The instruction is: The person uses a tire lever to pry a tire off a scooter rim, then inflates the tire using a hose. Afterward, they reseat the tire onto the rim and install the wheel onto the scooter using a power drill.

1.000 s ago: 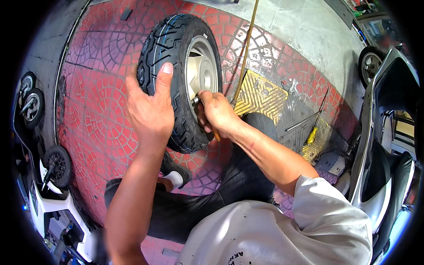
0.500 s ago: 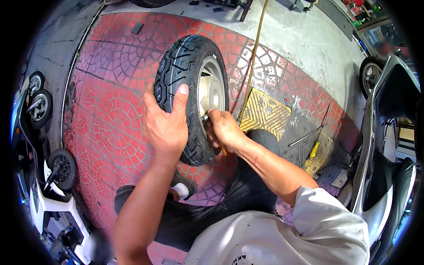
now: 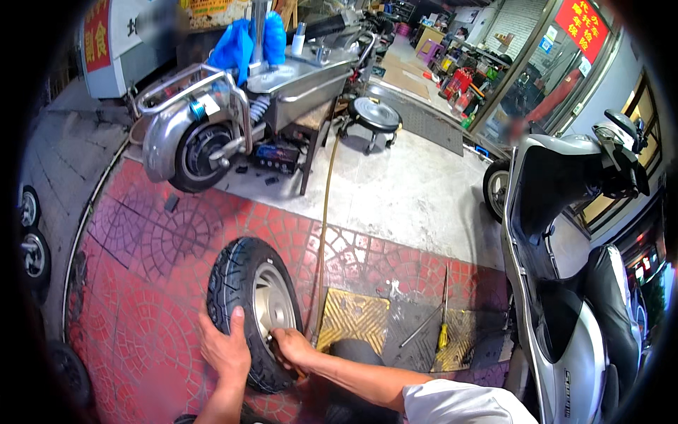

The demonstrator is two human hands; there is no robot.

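A small black-tyred wheel [image 3: 248,274] with a pale metal rim [image 3: 274,300] stands upright on the red paving, close in front of me. My left hand [image 3: 227,348] lies open against the near side of the tread, thumb and fingers spread apart. At the rim's lower part, my right hand [image 3: 291,348] is closed on the end of a yellow-brown hose [image 3: 322,265]. A bit of silver metal shows at its fingertips; the fingers hide most of the fitting. The hose comes from the far side and passes behind my right wrist.
Yellow-and-black ramp plates [image 3: 355,319] lie right of the wheel, bearing a yellow-handled screwdriver [image 3: 443,336] and a thin metal bar [image 3: 419,329]. A silver scooter [image 3: 568,346] stands at the right. Farther off are a metal-bodied vehicle [image 3: 300,92] and a round wheeled stool [image 3: 375,113].
The view has tilted up, so the wheel and hands sit lower and more of the workshop shows. Both hands keep their places on the wheel.
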